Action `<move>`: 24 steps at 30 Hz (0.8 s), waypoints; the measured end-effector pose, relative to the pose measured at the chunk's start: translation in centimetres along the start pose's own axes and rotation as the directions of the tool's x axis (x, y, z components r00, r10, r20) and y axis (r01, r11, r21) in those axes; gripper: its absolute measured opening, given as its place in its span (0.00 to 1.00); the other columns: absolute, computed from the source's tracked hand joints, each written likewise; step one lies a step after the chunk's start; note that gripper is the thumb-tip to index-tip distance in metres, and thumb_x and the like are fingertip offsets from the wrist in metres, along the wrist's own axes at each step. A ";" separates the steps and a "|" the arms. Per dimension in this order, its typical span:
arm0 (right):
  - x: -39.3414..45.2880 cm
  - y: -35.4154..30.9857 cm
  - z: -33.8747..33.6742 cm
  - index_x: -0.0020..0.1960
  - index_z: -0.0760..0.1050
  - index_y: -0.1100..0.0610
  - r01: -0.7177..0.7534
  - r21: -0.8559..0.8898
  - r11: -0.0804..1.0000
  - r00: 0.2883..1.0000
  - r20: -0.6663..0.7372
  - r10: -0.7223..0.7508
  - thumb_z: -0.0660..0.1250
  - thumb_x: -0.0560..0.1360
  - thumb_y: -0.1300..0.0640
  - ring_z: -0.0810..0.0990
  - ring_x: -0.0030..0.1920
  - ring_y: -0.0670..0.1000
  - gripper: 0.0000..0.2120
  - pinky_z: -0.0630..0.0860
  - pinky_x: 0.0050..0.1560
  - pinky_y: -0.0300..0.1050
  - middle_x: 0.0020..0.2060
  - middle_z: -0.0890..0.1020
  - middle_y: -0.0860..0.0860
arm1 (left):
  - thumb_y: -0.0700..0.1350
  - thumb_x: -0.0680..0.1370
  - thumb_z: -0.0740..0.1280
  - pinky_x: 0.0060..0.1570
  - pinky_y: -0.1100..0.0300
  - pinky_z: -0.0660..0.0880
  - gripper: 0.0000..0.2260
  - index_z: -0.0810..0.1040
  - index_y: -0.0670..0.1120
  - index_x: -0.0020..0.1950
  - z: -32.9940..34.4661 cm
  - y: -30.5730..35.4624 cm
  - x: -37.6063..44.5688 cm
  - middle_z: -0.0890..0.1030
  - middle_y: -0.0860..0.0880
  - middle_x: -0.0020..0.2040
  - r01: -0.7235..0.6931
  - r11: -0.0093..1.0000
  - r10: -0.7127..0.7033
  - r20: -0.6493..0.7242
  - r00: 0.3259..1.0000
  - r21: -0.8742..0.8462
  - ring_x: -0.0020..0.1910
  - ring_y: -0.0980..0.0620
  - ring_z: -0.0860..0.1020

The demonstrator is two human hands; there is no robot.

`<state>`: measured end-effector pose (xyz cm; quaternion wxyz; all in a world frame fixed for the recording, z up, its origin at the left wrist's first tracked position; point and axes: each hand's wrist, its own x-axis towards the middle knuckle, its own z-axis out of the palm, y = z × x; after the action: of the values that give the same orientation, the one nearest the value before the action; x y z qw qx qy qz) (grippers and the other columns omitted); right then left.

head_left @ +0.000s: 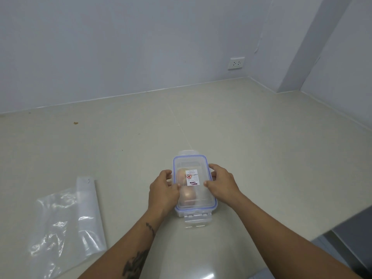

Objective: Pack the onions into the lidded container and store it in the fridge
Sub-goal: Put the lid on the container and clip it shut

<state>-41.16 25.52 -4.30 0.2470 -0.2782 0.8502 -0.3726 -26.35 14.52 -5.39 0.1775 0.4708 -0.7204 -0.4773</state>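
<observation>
A clear rectangular container (199, 200) with a blue-sealed lid lies on the beige counter (251, 137), a white label on the lid. Two onions (188, 195) show dimly through the lid, toward its left side. My left hand (163, 190) presses on the container's left edge, thumb on the lid. On the right edge rests my right hand (221, 181), fingers curled over the rim. The near latch flap (198, 219) and the far one (187, 152) stick out unlatched. The side latches are hidden under my hands.
An empty clear plastic bag (68, 222) lies flat at the left of the counter. A wall socket (236, 63) sits on the back wall. The counter's edge drops off at the lower right (330, 232).
</observation>
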 end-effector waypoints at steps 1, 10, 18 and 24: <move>-0.5 0.2 -0.1 0.70 0.70 0.51 -0.004 -0.010 1.000 1.000 -0.003 0.004 0.68 0.70 0.60 0.79 0.47 0.47 0.28 0.74 0.47 0.39 0.49 0.81 0.47 | 0.43 0.74 0.69 0.52 0.57 0.76 0.19 0.73 0.49 0.65 0.0 -0.2 -0.5 0.79 0.51 0.58 -0.011 1.000 0.012 -0.036 0.999 0.029 0.51 0.52 0.79; -3.8 2.0 0.1 0.71 0.70 0.50 -0.007 -0.023 1.000 0.999 -0.034 0.007 0.69 0.69 0.62 0.79 0.37 0.42 0.31 0.71 0.31 0.26 0.37 0.80 0.44 | 0.43 0.73 0.68 0.53 0.53 0.78 0.16 0.74 0.56 0.59 1.5 -1.3 -4.3 0.79 0.57 0.50 -0.009 0.999 0.008 -0.028 1.000 -0.039 0.51 0.51 0.80; -3.6 2.2 0.1 0.69 0.72 0.45 -0.009 -0.041 0.999 1.000 -0.015 0.009 0.65 0.69 0.63 0.80 0.41 0.54 0.30 0.80 0.46 0.49 0.42 0.84 0.58 | 0.43 0.73 0.68 0.54 0.52 0.78 0.23 0.70 0.56 0.67 2.0 -1.5 -4.6 0.82 0.54 0.51 0.054 0.996 -0.058 -0.062 0.996 -0.069 0.50 0.50 0.81; -4.9 1.6 0.8 0.70 0.70 0.50 -0.005 -0.004 1.000 1.000 -0.011 0.005 0.66 0.70 0.61 0.80 0.39 0.46 0.28 0.76 0.40 0.39 0.36 0.81 0.46 | 0.38 0.73 0.66 0.51 0.56 0.78 0.21 0.74 0.54 0.65 0.9 -1.9 -3.5 0.82 0.54 0.51 -0.031 0.998 0.033 0.042 0.999 -0.061 0.49 0.53 0.81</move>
<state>-37.56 29.25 -4.94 0.2424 -0.2745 0.8531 -0.3717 -24.35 17.74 -6.77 0.1837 0.4432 -0.7169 -0.5060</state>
